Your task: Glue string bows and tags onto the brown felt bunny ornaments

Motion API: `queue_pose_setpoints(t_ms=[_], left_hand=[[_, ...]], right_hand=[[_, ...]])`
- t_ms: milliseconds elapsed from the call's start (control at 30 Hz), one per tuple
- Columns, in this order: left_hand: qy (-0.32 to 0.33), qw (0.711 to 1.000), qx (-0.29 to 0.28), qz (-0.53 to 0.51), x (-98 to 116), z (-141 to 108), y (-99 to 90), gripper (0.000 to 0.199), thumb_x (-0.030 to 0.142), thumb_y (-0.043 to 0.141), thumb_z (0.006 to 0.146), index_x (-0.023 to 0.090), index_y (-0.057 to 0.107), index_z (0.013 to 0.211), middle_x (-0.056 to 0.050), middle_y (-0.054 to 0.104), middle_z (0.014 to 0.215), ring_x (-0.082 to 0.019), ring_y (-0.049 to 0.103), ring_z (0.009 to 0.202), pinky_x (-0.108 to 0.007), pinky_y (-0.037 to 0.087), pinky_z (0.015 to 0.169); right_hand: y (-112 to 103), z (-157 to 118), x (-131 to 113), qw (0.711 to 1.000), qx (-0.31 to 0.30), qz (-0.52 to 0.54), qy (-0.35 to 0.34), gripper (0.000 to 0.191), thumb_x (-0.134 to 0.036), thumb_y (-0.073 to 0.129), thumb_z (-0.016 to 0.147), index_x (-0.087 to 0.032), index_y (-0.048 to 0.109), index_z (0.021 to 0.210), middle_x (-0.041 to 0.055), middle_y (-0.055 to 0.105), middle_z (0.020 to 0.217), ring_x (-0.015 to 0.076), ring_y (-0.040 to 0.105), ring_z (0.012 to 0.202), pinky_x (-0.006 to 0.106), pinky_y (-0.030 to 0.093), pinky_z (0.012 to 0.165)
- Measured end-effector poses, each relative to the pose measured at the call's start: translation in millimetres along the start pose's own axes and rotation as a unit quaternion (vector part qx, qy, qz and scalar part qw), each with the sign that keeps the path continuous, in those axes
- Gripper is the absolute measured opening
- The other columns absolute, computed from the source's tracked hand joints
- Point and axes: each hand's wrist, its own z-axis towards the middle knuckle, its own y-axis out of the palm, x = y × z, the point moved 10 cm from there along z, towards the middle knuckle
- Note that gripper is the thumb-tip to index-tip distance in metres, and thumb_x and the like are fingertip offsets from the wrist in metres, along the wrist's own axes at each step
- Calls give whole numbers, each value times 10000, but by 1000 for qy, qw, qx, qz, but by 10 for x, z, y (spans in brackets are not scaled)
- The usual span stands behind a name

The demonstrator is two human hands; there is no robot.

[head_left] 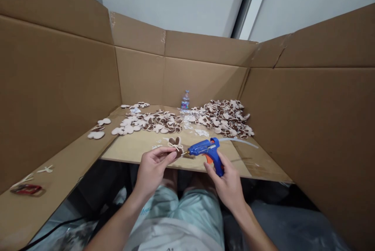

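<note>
Between the thumb and fingers of my left hand (156, 167) is a brown felt bunny shape (177, 152) with a cream bow tied on it and a pale edge. My right hand (228, 178) grips a blue hot glue gun (203, 147) by its handle, near the orange trigger (209, 159). The gun's nozzle points left, at or very near the right edge of the bunny shape; whether they touch, I cannot tell. A clear glue stick (241, 141) sticks out from the back of the gun. Both hands are above the front edge of the board.
A pile of brown and white felt shapes (227, 118) lies at the back right, another pile (158, 121) at the back left. A small bottle (185, 100) stands behind them. Red-handled snips (27, 189) lie on the left ledge. Cardboard walls (205, 75) enclose the board (125, 147).
</note>
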Motion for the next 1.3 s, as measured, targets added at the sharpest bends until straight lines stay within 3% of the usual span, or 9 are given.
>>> queue_pose_setpoints(t_ms=[567,1300], left_hand=[[1,999,15,-51,-51,-44,4,200,271,805,672,152,758,826,-63,775,864,-212,728,833,-290,584,818],[-1,998,20,-55,-81,-44,-18,212,272,803,694,146,755,857,-59,775,892,-200,723,868,-276,569,851]], right_hand=[[-82,-42,-87,997,45,-44,-53,373,-362,545,899,-131,607,1185,94,642,859,217,631,751,304,522,660],[-151,-91,-180,988,86,-77,-102,356,-300,543,913,-86,603,1191,107,644,861,201,633,733,290,527,622]])
